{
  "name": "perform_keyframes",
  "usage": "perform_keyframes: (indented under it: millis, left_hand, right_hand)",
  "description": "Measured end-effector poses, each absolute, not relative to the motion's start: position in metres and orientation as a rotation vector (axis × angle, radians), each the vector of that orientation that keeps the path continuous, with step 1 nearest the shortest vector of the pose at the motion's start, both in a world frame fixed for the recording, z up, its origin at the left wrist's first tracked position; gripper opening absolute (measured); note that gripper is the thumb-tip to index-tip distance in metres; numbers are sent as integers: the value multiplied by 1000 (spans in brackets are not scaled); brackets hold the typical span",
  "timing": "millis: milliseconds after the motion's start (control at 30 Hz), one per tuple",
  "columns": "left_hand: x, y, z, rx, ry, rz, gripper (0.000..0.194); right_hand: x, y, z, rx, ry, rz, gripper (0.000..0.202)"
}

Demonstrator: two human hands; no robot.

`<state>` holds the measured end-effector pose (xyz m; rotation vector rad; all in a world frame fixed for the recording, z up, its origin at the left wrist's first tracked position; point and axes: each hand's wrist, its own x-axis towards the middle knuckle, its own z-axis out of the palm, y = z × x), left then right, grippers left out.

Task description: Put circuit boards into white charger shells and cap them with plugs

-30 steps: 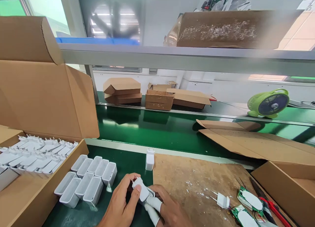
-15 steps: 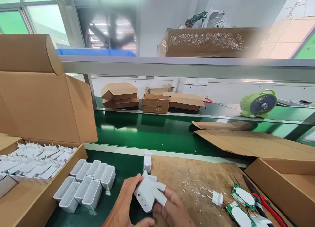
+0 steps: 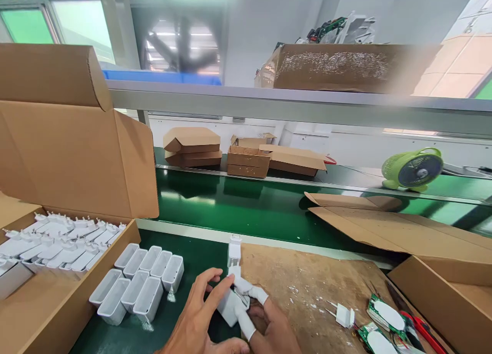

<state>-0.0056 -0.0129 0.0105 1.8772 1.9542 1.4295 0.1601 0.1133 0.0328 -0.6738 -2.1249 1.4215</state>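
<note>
A white plastic plug housing (image 3: 229, 307) is held low in the middle of the head view. My right hand (image 3: 271, 326), with white covers on two fingers, is closed around its right side. From the left, my left hand (image 3: 203, 313) has its bent fingers at the housing's upper end, the thumb apart below. Fingers hide much of the housing. Just beyond it a white plug piece (image 3: 234, 251) stands at the edge of the brown board. Several open white cases (image 3: 148, 298) sit in rows left of my left hand.
A carton (image 3: 82, 308) on the left holds many white plug parts (image 3: 57, 244). On the brown board (image 3: 292, 272) lie a small white plug (image 3: 343, 315), green circuit boards (image 3: 386, 313) and red-handled pliers (image 3: 423, 328). An open carton (image 3: 446, 303) is at right; a green fan (image 3: 413, 169) stands behind.
My left fingers have moved from the housing's left side onto its upper end. The housing has turned, and its face with dark holes is out of sight. The view has shifted slightly.
</note>
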Motion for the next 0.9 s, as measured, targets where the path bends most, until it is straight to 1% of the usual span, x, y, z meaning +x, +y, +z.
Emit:
perform_keyframes:
  millis: [67,133,233,333,433,533,600,700,767,900]
  left_hand:
    - [-9,-12,6,1921,1965,1385,86]
    - [-13,-11,2,1998,1945,1392,76]
    - [-14,-10,3,2136,1949,1429,54]
    - [-8,-10,8,2216,2036,1443,41]
    - [2,-11,10,2171,2204,1397,30]
    - [6,-11,10,2101,2266,1275,24]
    - [1,-9,16,2061,2213,1180,17]
    - [-18,2,40,1912,2152,994,4]
    - [-35,16,60,1795,2156,888,9]
    - [-61,50,82,1726,2157,836,18]
  right_hand:
    - [164,115,28,-722,-2268,1209,33]
    - [166,115,21,-753,-2330,1106,38]
    - [163,115,12,-712,-2375,988,55]
    - [161,115,5,-646,-2403,967,65]
    - [164,114,2,-599,-2416,982,67]
    - [166,113,1,-601,-2419,957,67]
    - [166,113,2,-632,-2426,920,61]
    - [167,112,10,-660,-2477,819,54]
    - [169,112,16,-614,-2547,711,53]
    - [168,116,11,-507,-2735,433,62]
